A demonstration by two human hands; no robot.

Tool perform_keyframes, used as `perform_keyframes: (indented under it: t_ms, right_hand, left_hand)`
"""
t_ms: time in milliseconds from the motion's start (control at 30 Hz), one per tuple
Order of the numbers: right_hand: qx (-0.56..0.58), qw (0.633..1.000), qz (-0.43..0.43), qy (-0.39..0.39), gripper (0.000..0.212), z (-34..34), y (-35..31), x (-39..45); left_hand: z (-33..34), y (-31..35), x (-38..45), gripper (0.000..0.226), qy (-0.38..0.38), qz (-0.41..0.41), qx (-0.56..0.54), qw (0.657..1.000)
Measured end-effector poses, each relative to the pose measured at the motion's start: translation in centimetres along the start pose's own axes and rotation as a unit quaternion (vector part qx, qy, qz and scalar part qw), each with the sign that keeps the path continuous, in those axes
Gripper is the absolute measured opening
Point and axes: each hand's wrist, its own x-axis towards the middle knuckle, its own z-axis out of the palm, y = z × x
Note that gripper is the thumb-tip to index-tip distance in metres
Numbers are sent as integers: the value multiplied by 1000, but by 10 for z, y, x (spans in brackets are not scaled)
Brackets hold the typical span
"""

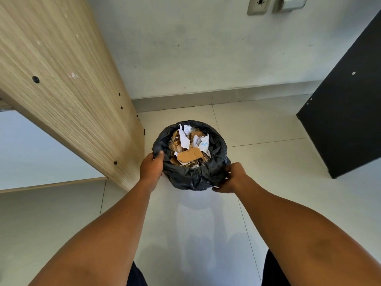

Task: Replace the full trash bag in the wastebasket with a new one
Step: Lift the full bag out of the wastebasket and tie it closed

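Observation:
A black trash bag lines a wastebasket on the white tiled floor; the basket itself is almost wholly hidden under the bag. Torn cardboard and white paper scraps fill it to the top. My left hand grips the bag's folded-over edge at the near left of the rim. My right hand curls round the bag-covered rim at the near right, fingers under the bag's lower fold. No new bag is in view.
A light wooden furniture panel stands close on the left of the basket. A black cabinet panel stands at the right. The white wall with a socket plate is behind. My knees show at the bottom edge.

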Motion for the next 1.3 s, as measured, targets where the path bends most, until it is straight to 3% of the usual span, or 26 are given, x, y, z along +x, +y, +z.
perform_keyframes:
  t_ms: [133,233,333,567,767,867,1000,1167,1300]
  right_hand:
    - [39,999,9,-14,38,-1,9,-4]
    - [88,996,31,-1,40,0,17,0]
    - [103,993,54,12,40,3,21,5]
    - [69,995,61,-40,43,12,31,20]
    - [49,996,74,-33,43,14,41,21]
    - [96,994,46,-14,38,12,45,21]
    - [184,981,3,-54,42,7,41,13]
    - [177,977,-25,-119,49,5,27,-5]
    - [110,986,-40,-119,31,7,20,-22]
  left_hand:
    - [5,-32,5,77,56,-142,-187,970]
    - [14,-50,-2,73,34,-278,-256,925]
    - [27,-54,-20,71,-28,-342,-346,873]
    - [41,-62,-10,76,-114,-336,-431,829]
    - [33,-68,-10,35,-103,-310,-416,849]
    - [25,-70,-11,36,-60,-285,-448,845]
    - [11,-67,-16,43,-43,-259,-517,815]
    - [1,-48,-18,43,-93,-239,-499,828]
    - [1,-40,-24,43,-87,-235,-459,852]
